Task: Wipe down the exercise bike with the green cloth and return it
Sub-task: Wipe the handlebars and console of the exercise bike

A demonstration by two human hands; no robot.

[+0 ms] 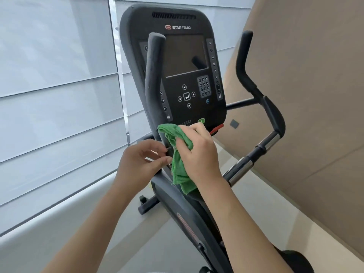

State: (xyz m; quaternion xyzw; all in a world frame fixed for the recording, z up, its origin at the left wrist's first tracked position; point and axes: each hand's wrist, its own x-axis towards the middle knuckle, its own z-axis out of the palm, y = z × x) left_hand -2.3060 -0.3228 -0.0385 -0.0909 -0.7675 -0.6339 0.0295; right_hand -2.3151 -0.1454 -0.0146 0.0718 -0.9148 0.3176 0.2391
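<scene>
The black exercise bike point(177, 62) fills the middle of the view, its console screen facing me and its frame running down toward me. My right hand point(199, 152) grips the green cloth point(178, 164), bunched and wrapped around the lower part of the left handlebar point(152, 79) just under the console. The cloth's loose end hangs down over the bike's neck. My left hand point(141, 160) is right beside it on the left, fingers curled with thumb and fingertips close together at the bar and the cloth's edge; whether it pinches anything I cannot tell.
The right handlebar point(262, 107) curves up and out to the right, with a chrome section lower down. Pale window blinds point(59, 95) cover the left side. A beige wall point(315, 95) rises on the right. The bike's base foot with a wheel point(144, 203) rests on the floor.
</scene>
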